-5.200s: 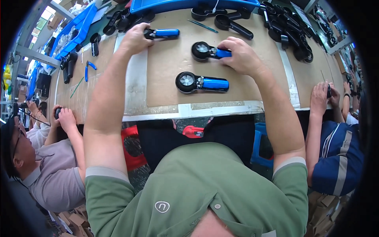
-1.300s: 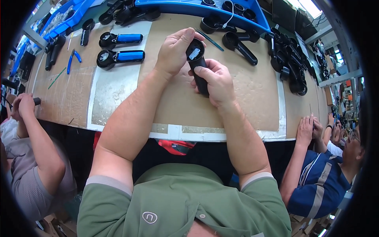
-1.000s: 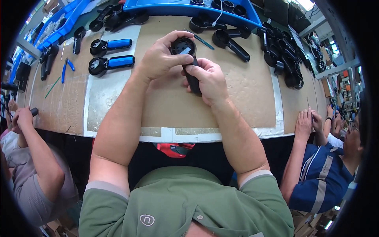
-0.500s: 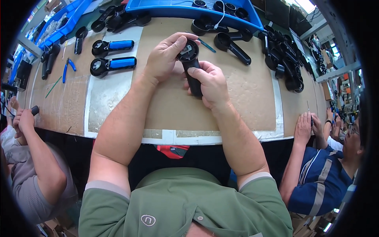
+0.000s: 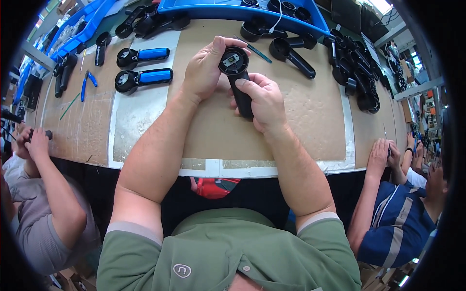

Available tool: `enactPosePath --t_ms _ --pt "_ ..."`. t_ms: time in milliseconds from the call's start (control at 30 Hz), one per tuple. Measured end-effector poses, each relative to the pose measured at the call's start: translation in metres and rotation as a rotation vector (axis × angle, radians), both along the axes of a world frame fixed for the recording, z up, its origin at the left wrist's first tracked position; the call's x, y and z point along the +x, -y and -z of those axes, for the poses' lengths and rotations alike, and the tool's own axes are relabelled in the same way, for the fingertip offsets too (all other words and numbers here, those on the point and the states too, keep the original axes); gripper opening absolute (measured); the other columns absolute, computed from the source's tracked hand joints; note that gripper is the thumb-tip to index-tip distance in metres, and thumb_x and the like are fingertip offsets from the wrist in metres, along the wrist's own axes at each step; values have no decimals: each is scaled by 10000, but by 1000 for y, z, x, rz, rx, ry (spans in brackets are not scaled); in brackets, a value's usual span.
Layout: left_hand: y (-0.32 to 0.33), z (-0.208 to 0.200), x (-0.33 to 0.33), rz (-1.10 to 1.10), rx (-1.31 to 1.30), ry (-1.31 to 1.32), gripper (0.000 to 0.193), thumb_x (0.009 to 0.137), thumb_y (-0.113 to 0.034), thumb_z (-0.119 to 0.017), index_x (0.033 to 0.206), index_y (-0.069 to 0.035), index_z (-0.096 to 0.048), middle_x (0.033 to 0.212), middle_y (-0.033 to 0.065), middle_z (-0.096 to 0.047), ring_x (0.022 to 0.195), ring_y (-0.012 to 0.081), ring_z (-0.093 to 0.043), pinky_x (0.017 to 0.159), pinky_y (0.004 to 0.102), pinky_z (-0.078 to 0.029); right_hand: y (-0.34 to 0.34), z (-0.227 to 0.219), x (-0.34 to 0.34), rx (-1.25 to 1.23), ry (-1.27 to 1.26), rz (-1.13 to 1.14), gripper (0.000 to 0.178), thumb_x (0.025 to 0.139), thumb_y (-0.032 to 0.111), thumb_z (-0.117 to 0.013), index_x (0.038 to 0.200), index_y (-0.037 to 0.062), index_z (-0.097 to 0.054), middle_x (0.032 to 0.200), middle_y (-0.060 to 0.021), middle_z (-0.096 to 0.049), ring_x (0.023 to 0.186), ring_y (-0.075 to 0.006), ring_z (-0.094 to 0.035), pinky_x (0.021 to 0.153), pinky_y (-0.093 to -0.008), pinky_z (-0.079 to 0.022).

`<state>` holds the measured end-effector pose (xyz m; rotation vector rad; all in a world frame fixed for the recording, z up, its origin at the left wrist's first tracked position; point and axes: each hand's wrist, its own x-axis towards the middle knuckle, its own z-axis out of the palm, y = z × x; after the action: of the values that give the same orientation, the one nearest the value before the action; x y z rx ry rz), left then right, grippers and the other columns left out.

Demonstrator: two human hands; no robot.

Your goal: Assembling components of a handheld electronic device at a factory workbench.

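I hold a black plastic housing (image 5: 241, 92) with a round, open head and a straight handle, over the middle of the table. A small pale metal piece (image 5: 231, 60) sits inside the round head. My left hand (image 5: 206, 68) cups the head from the left and behind, its thumb raised off the face and its other fingers partly hidden. Around the handle my right hand (image 5: 267, 102) is closed, thumb on top. To the left lie two similar housings with blue inserts in their handles, an upper one (image 5: 143, 56) and a lower one (image 5: 144, 78).
Blue-handled pliers (image 5: 86, 85) and a green stick (image 5: 69, 106) lie at left. Beyond my hands are a teal pen-like tool (image 5: 259, 53), a loose black housing (image 5: 293, 58) and a blue tray (image 5: 310, 22). More housings (image 5: 357, 77) pile up at right. Co-workers sit on both sides.
My left thumb has lifted off the round head, showing the metal piece more fully. The right hand keeps its grip on the handle. The whole view has shifted slightly.
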<state>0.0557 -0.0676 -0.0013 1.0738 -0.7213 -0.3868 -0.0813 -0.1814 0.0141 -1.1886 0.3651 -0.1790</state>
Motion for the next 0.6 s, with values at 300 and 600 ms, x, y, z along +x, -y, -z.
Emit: enactPosePath --t_ms 300,600 --pt "-1 2 2 -24 8 32 607 1183 -555 -399 1282 -73 -756 1186 189 -750 1103 272 -718 956 354 -613 -5 1 0 -29 19 24 194 1005 104 -667 1140 -35 -652 868 -139 -712 628 -168 -667 503 -243 -511" --pt "0 1 -2 -35 17 39 595 1190 -544 -393 1260 -87 -767 1174 177 -753 1092 263 -715 951 349 -609 -3 3 -1 -33 16 23 197 1001 106 -663 1142 -30 -648 886 -154 -719 634 -186 -678 522 -250 -524"
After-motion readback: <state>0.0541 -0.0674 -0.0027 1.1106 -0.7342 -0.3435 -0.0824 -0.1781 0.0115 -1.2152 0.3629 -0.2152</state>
